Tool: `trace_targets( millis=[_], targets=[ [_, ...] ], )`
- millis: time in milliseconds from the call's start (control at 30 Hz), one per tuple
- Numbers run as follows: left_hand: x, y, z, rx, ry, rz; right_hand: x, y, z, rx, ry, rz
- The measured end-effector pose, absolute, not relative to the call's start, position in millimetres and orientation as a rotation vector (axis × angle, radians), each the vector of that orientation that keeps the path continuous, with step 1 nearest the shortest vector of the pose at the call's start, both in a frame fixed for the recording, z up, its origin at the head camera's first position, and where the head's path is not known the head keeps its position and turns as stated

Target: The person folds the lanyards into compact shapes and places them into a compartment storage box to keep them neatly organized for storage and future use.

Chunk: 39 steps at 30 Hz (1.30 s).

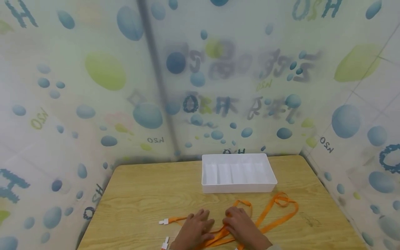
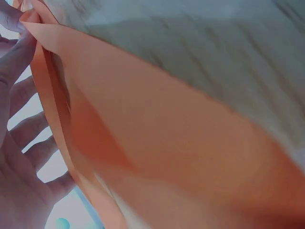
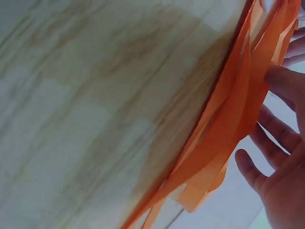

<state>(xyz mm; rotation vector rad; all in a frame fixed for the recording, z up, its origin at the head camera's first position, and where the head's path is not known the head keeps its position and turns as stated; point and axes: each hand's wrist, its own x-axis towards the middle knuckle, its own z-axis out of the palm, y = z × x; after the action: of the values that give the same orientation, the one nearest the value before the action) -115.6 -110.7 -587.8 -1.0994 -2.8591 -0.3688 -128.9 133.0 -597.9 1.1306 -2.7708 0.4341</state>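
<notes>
Orange straps (image 1: 281,219) lie bunched and looped on the wooden table, with white clips (image 1: 164,222) at their left. My left hand (image 1: 194,230) is over the left part of the bunch, fingers spread. In the left wrist view its thumb touches a strap (image 2: 143,105), while the fingers of the left hand (image 2: 24,162) stand apart. The right hand (image 1: 244,229) rests on the middle of the bunch. In the right wrist view, the thumb of the right hand (image 3: 286,176) meets the strap edge (image 3: 233,119), its other fingers loosely extended.
A white tray (image 1: 239,188) with several compartments stands behind the hands near the table's back edge. The wooden table (image 1: 140,187) is enclosed at the back and sides by a patterned curtain (image 1: 103,152). A strap loop extends to the right of the right hand.
</notes>
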Motion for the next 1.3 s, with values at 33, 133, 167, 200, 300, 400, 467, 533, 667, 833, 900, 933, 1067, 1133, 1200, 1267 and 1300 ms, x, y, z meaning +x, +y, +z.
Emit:
trace_targets(
  millis=[33,133,167,200,300,400,467,533,667,833,900,933,1067,1133,1200,1267,1300],
  targets=[
    [-115.5,-110.7,-588.2,-1.105,-2.841,-0.367,-128.8,132.6,-598.1,1.131,-2.771,0.435],
    [-115.2,-111.1,-589.1,-1.119,-2.788,-0.362,-128.9,131.4,-598.1,1.119,-2.788,0.448],
    [-115.3,-111.2,-589.3,-1.122,-2.780,-0.362,-128.9,131.0,-597.7,1.112,-2.798,0.450],
    [-115.5,-111.1,-589.4,-1.123,-2.779,-0.363,-128.8,130.7,-597.0,1.108,-2.806,0.452],
    [-116.6,-111.2,-589.9,-1.123,-2.797,-0.372,-129.0,129.9,-595.0,1.100,-2.825,0.452],
    [-117.4,-110.8,-590.2,-1.116,-2.826,-0.376,-129.7,129.5,-593.7,1.099,-2.831,0.456],
    [-117.6,-110.7,-590.7,-1.115,-2.828,-0.375,-130.2,129.5,-593.4,1.097,-2.829,0.461],
    [-117.4,-110.4,-590.8,-1.115,-2.821,-0.372,-130.6,129.6,-592.9,1.094,-2.824,0.465],
    [-117.2,-110.0,-591.6,-1.118,-2.777,-0.346,-131.1,129.9,-591.4,1.085,-2.773,0.457],
    [-117.1,-108.9,-592.9,-1.101,-2.774,-0.322,-131.4,129.4,-589.2,1.070,-2.667,0.462],
    [-117.2,-108.0,-594.0,-1.084,-2.815,-0.330,-131.7,129.0,-587.9,1.062,-2.639,0.470],
    [-117.3,-107.3,-594.8,-1.072,-2.841,-0.339,-132.0,128.6,-587.2,1.058,-2.627,0.466],
    [-116.7,-104.9,-596.0,-1.028,-2.896,-0.388,-133.0,127.6,-581.8,1.037,-2.613,0.479],
    [-115.5,-103.7,-595.7,-1.016,-2.887,-0.409,-133.0,126.7,-579.9,1.030,-2.595,0.491],
    [-114.6,-102.9,-595.6,-1.016,-2.853,-0.420,-132.6,125.7,-579.1,1.028,-2.579,0.510],
    [-114.2,-102.4,-596.0,-1.010,-2.827,-0.406,-132.2,124.3,-579.2,1.023,-2.556,0.520],
    [-114.0,-102.0,-596.3,-1.010,-2.813,-0.400,-132.1,123.7,-579.1,1.023,-2.544,0.524]
  ],
)
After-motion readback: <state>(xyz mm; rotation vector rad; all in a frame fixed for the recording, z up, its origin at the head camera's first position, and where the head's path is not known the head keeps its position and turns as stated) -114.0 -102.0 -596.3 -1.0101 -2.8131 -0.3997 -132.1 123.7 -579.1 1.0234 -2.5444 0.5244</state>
